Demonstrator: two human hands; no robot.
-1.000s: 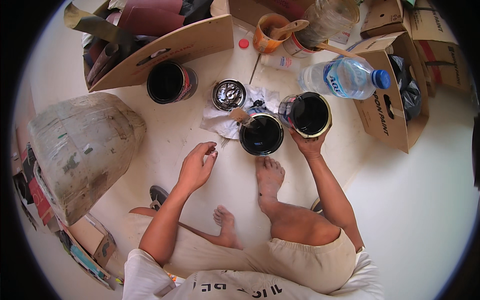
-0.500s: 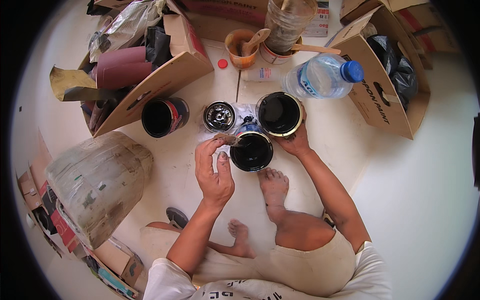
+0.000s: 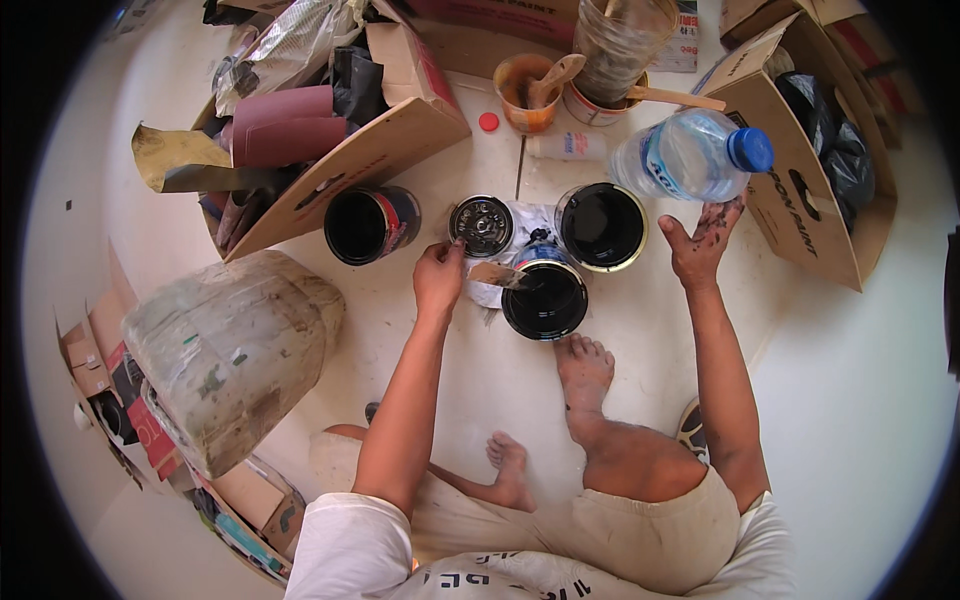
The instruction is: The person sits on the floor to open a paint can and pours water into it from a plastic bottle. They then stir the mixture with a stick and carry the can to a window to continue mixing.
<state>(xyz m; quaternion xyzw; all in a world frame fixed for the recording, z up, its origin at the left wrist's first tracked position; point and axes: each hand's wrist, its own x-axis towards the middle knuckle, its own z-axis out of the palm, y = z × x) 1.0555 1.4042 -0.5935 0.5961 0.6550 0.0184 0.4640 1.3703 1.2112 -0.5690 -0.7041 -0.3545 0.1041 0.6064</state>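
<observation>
- Right now the left hand (image 3: 438, 277) pinches the handle of a small flat paintbrush (image 3: 497, 274), whose bristles hang over the near rim of the open can of black paint (image 3: 545, 300) on the floor in front of the person's bare foot (image 3: 583, 368).
- Judging by that pose, the step goes best if the brush dips only part-way into the paint and is wiped against the can's inner rim, so drips fall back inside and not on the rag (image 3: 505, 240) beneath.
- The right hand (image 3: 700, 240) hovers with its fingers spread and holds nothing; it is smeared with dark paint and sits just below the clear water bottle (image 3: 690, 155), so it is probably wise to keep it off clean things.
- Counting outward: one paintbrush, one removed can lid (image 3: 481, 225), and three open cans, namely the near one, a second black-filled can (image 3: 601, 226) touching behind it, and a red-labelled can (image 3: 365, 225) to the left.
- One blue-capped bottle, one orange cup (image 3: 528, 92) with a stirrer, and two open cardboard boxes, the left box (image 3: 380, 150) and the right box (image 3: 800, 190).
- One large wrapped bundle (image 3: 230, 350) rests at the left.
</observation>
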